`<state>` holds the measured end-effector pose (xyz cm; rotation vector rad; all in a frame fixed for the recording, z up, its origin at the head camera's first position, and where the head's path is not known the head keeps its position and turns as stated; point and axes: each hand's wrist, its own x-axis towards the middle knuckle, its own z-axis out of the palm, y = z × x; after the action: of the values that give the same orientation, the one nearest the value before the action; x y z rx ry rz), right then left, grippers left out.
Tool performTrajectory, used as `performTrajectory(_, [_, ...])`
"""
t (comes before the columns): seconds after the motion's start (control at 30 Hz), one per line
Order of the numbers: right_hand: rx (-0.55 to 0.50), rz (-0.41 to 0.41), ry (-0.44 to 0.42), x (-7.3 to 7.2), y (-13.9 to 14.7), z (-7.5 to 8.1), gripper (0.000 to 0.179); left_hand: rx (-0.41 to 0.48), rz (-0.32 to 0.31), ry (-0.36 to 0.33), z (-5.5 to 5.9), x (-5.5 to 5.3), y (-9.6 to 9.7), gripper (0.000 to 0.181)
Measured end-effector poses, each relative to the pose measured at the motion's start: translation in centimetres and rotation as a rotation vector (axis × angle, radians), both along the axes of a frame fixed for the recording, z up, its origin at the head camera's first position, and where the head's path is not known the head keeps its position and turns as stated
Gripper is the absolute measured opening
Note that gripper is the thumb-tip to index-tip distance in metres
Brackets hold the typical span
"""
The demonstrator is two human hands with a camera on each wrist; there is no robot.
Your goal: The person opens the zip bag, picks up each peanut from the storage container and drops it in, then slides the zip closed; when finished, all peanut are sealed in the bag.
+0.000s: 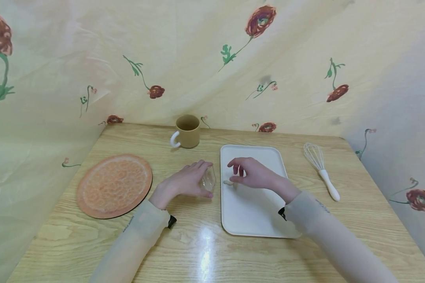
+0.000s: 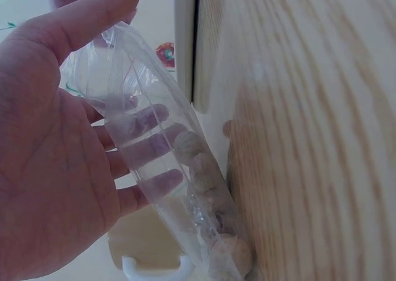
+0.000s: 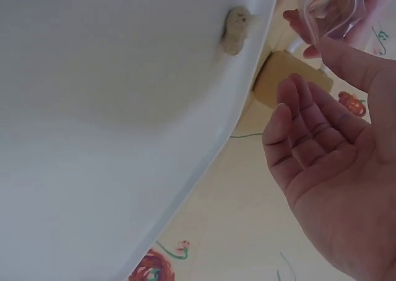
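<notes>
My left hand (image 1: 189, 181) holds a clear plastic zip bag (image 1: 209, 180) just left of the white tray (image 1: 256, 212), its thumb and fingers spread around the mouth. Several peanuts (image 2: 204, 169) lie at the bottom of the bag in the left wrist view. Over the tray's left part hovers my right hand (image 1: 253, 173), fingers loosely bent, with nothing visible between them in the right wrist view. A single peanut (image 3: 236, 30) lies on the tray near its edge, apart from the right hand's fingers.
Left of the bag lies a round orange-brown mat (image 1: 115, 186). A tan mug (image 1: 188, 131) with a white handle stands at the table's back edge. Right of the tray rests a white whisk (image 1: 322, 171). Flower-patterned cloth (image 1: 198, 59) hangs behind the table.
</notes>
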<state>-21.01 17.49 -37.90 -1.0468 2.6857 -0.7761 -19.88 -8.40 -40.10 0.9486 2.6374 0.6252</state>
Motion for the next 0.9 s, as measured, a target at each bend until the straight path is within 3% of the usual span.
performTrajectory(0.43, [0.079,-0.062,-0.101,0.5,1.6,-1.8,0.040,-0.006,-0.001,-0.011,-0.2,-0.1,0.1,0.098])
performTrajectory(0.9, [0.047,-0.062,-0.111,0.8,1.6,-3.3,0.028,-0.005,-0.008,-0.005,-0.3,-0.2,0.0,0.098])
